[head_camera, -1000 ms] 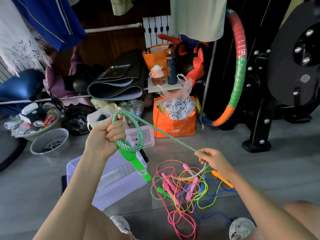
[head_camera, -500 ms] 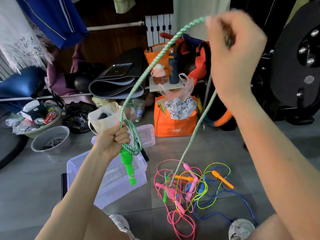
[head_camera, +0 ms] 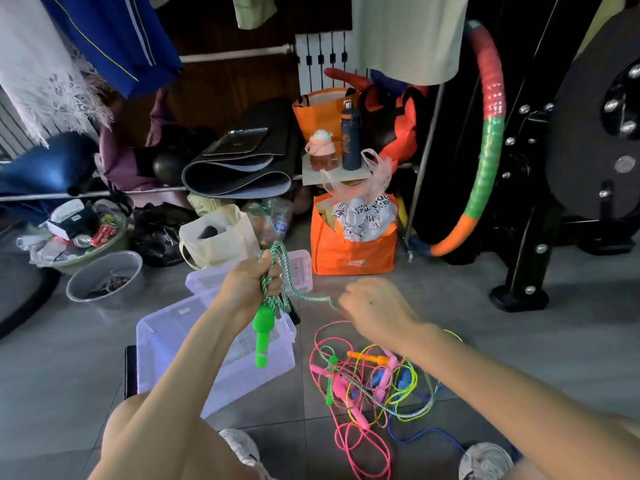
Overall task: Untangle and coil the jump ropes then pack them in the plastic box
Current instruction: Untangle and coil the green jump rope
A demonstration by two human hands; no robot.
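Clearly the green rope [head_camera: 270, 299] is off the floor [head_camera: 519, 358] and up between both hands. The left hand [head_camera: 251, 282] has its fingers wrapped tight around several gathered loops, one loop poking out above the fist. From under that fist the green handle [head_camera: 261, 337] hangs with its long axis close to vertical, its free end pointing down. It dangles in front of the open plastic box [head_camera: 166, 351], which sits on the floor just beside the person's left knee.

A single strand runs from the left fist off to the right, roughly level, into the right hand [head_camera: 374, 311]. That hand is smeared by motion (only its back shows well), but its fingers are curled in where the strand meets them, seemingly pinching it. Past the hand the strand is hidden by the wrist.

Below the right forearm the tangled ropes [head_camera: 349, 441] lie in a heap on the floor, pink, yellow, blue and braided cords crossing one another. An orange handle [head_camera: 367, 358] lies across it left to right. A second green handle [head_camera: 329, 389] points away from the person, half buried. The blue grips are mostly covered, and which cord joins which handle cannot be made out. The picture's bottom edge cuts off a shoe [head_camera: 485, 459].
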